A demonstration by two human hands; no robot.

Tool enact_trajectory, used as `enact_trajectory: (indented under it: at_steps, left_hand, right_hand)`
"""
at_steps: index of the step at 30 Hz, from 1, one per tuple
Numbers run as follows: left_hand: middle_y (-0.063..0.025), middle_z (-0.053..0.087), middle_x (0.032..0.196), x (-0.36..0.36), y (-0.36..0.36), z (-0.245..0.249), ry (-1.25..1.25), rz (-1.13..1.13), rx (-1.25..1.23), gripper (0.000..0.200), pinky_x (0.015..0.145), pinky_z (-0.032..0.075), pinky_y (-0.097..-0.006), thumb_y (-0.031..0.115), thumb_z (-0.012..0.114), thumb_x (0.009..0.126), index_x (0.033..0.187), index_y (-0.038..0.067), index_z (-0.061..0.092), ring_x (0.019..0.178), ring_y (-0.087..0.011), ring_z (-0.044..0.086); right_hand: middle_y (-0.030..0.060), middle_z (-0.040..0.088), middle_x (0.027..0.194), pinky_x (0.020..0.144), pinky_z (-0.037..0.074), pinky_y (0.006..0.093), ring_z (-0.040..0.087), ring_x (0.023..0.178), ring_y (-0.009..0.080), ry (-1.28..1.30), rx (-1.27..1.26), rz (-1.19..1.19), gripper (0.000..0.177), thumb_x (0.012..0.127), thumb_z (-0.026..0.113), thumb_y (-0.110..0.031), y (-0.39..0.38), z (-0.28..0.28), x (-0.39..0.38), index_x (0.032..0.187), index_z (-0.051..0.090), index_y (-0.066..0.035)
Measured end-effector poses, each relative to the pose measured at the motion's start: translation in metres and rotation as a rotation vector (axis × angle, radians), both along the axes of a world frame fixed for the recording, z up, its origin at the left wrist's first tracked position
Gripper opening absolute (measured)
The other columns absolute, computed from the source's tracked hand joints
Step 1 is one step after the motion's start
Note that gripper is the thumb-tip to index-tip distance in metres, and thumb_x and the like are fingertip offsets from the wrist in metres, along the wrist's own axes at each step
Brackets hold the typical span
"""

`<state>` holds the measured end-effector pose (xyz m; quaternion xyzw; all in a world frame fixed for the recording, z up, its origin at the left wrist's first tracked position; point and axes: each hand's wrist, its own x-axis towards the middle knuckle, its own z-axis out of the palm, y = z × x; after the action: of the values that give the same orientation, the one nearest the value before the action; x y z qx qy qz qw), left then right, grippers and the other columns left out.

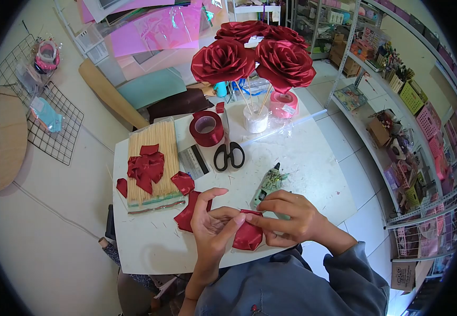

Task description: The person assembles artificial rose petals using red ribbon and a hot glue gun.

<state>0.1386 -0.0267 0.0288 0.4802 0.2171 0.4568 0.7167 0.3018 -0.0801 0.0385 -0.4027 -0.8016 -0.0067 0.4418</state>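
Both hands meet over the near edge of the white table (pixel 302 158). My left hand (pixel 213 227) and my right hand (pixel 287 217) pinch a partly formed dark red ribbon flower (pixel 248 235) between thumbs and fingers. Just beyond my right hand lies a green glue gun (pixel 268 184). Loose red ribbon petals (pixel 146 168) rest on a pack of wooden skewers (pixel 152 163) to the left, and more cut pieces (pixel 186 213) lie beside my left hand.
Black scissors (pixel 229 156), a red ribbon roll (pixel 206 128) and a pink roll (pixel 283 103) sit mid-table. Finished red ribbon roses (pixel 254 58) stand in a white holder (pixel 256 119) at the far edge. Stocked shelves (pixel 402 105) line the right side.
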Motion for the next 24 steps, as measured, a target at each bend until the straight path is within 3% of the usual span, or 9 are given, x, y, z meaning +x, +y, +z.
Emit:
enact_trajectory:
  at_steps: [12, 14, 15, 17, 18, 19, 21, 24]
  left_hand:
    - [-0.0109, 0.059, 0.067, 0.004, -0.003, 0.001, 0.015, 0.036, -0.039, 0.043, 0.06, 0.04, -0.0178, -0.008, 0.056, 0.072, 0.108, -0.001, 0.033, 0.063, -0.0097, 0.055]
    - [-0.0109, 0.059, 0.068, 0.004, -0.004, 0.004, -0.007, 0.038, -0.017, 0.043, 0.061, 0.04, -0.0179, -0.008, 0.056, 0.072, 0.107, -0.001, 0.033, 0.064, -0.0102, 0.055]
    - [-0.0108, 0.059, 0.068, 0.005, -0.004, 0.005, -0.032, 0.041, 0.001, 0.042, 0.061, 0.04, -0.0181, -0.009, 0.056, 0.072, 0.107, 0.0, 0.033, 0.064, -0.0108, 0.056]
    - [-0.0105, 0.059, 0.068, 0.006, -0.008, 0.003, -0.009, 0.173, 0.126, 0.043, 0.061, 0.041, -0.0182, -0.009, 0.057, 0.071, 0.106, -0.001, 0.032, 0.064, -0.0109, 0.056]
    - [-0.0102, 0.058, 0.068, 0.006, -0.009, 0.002, 0.017, 0.304, 0.254, 0.043, 0.06, 0.041, -0.0183, -0.01, 0.058, 0.07, 0.104, -0.002, 0.032, 0.064, -0.011, 0.055]
    - [-0.0102, 0.058, 0.068, 0.006, -0.01, -0.003, 0.019, 0.304, 0.256, 0.043, 0.06, 0.041, -0.0183, -0.01, 0.058, 0.07, 0.104, -0.002, 0.032, 0.064, -0.011, 0.055]
    - [-0.0101, 0.057, 0.068, 0.005, -0.011, -0.015, 0.147, 0.543, 0.53, 0.045, 0.06, 0.042, -0.0185, -0.011, 0.06, 0.068, 0.1, -0.003, 0.03, 0.064, -0.0108, 0.055]
    - [-0.0113, 0.056, 0.068, 0.006, -0.01, -0.014, 0.115, 0.567, 0.595, 0.044, 0.059, 0.042, -0.0184, -0.012, 0.06, 0.068, 0.097, -0.002, 0.028, 0.062, -0.0105, 0.054]
  right_hand:
    - [0.0097, 0.053, 0.078, 0.058, 0.047, 0.0281, 0.054, 0.068, 0.0215, -0.019, -0.012, 0.003, 0.033, 0.055, 0.06, -0.003, -0.003, -0.004, 0.0, 0.087, 0.062, -0.003]
    - [0.0112, 0.054, 0.086, 0.063, 0.046, 0.0275, 0.054, 0.072, 0.0193, 0.295, -0.133, 0.175, 0.032, 0.061, 0.062, -0.002, -0.005, 0.006, 0.004, 0.093, 0.058, -0.003]
    - [0.0112, 0.054, 0.086, 0.063, 0.046, 0.0275, 0.054, 0.072, 0.0193, 0.292, -0.132, 0.175, 0.032, 0.061, 0.062, -0.002, -0.007, 0.003, 0.001, 0.093, 0.058, -0.003]
    - [0.0133, 0.054, 0.092, 0.069, 0.043, 0.0266, 0.053, 0.078, 0.0162, 0.868, -0.22, 0.173, 0.042, 0.066, 0.064, -0.002, -0.015, -0.007, -0.014, 0.104, 0.047, -0.002]
    - [0.0124, 0.054, 0.09, 0.073, 0.041, 0.0261, 0.052, 0.08, 0.0142, 0.931, -0.335, 0.185, 0.054, 0.066, 0.067, -0.001, -0.018, -0.002, -0.019, 0.11, 0.036, -0.002]
    - [0.0124, 0.054, 0.09, 0.073, 0.041, 0.0261, 0.052, 0.08, 0.0142, 0.933, -0.333, 0.187, 0.054, 0.066, 0.067, -0.001, -0.019, -0.004, -0.024, 0.11, 0.036, -0.002]
    - [0.0102, 0.054, 0.087, 0.072, 0.042, 0.0255, 0.052, 0.079, 0.0131, 0.991, -0.516, 0.157, 0.058, 0.066, 0.067, 0.002, -0.017, -0.007, -0.034, 0.112, 0.032, -0.003]
    - [0.0065, 0.054, 0.078, 0.07, 0.041, 0.0237, 0.052, 0.075, 0.0106, 1.046, -0.551, 0.156, 0.055, 0.068, 0.063, 0.005, -0.011, -0.012, -0.045, 0.112, 0.031, -0.003]
